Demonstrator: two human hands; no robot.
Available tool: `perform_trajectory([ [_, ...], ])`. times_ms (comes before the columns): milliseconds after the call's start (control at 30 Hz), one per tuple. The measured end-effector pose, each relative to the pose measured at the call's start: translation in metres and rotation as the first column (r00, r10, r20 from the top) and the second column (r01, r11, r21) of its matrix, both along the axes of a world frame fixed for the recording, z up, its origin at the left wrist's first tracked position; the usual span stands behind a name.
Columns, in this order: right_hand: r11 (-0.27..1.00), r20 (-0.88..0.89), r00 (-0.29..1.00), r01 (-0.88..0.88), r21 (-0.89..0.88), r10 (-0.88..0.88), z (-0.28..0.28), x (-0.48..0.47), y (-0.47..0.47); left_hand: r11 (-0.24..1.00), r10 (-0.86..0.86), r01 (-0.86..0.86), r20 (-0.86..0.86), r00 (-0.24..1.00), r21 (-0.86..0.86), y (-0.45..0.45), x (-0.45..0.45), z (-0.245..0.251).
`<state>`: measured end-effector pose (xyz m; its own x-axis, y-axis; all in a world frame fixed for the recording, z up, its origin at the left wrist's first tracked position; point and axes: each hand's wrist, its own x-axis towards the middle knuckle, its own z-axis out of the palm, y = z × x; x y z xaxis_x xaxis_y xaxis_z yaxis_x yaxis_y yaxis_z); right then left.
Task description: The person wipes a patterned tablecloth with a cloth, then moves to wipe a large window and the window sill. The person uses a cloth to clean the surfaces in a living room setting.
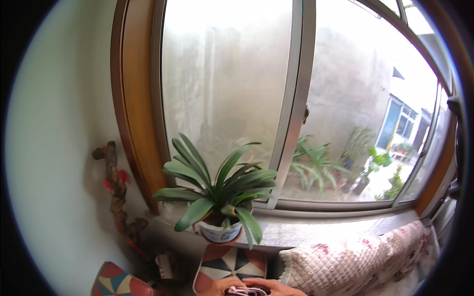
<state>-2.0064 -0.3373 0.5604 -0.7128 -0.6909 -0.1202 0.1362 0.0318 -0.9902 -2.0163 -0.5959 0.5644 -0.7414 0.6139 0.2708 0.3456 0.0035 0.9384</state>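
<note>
At the bottom edge of the view, my left hand (223,286) and my right hand (273,286) meet around a small pale pink folded item (246,291), perhaps cloth; most of it is cut off by the frame. Just beyond my hands lies a stool seat (232,264) with a red, white and black wedge pattern. Above the stool, a broad-leaved green plant (222,185) grows in a blue-and-white pot (219,233) on a reddish saucer, at the edge of the window sill.
A quilted floral cover (351,259) drapes over furniture at the lower right. The stone window sill (296,227) runs below a sliding window (287,111). A gnarled wooden branch (117,192) stands by the left wall. A second patterned stool (120,283) is at the lower left.
</note>
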Motion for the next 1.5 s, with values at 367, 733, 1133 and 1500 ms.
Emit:
perform_trajectory([
  [367, 0.928, -0.471, 0.812, 0.371, -0.038, -0.344, 0.086, -0.048, -0.029, 0.655, 0.547, -0.684, -0.826, 0.137, 0.32, 0.007, -0.019, 0.062],
  [733, 0.91, -0.442, 0.897, -0.167, -0.379, -0.019, 0.209, -0.134, 0.031, 0.886, 0.439, -0.33, -0.815, 0.378, 0.325, 0.067, -0.114, 0.178],
  [1133, 0.519, -0.793, -0.6, 0.645, -0.561, -0.111, 0.332, -0.399, 0.12, 0.41, 0.837, -0.606, -0.017, 0.547, 0.682, 0.081, -0.33, 0.325],
  [1500, 0.467, -0.786, -0.617, 0.682, -0.563, -0.046, 0.326, -0.446, 0.115, 0.438, 0.4, -0.799, -0.886, -0.236, 0.411, 0.199, -0.46, 0.318],
])
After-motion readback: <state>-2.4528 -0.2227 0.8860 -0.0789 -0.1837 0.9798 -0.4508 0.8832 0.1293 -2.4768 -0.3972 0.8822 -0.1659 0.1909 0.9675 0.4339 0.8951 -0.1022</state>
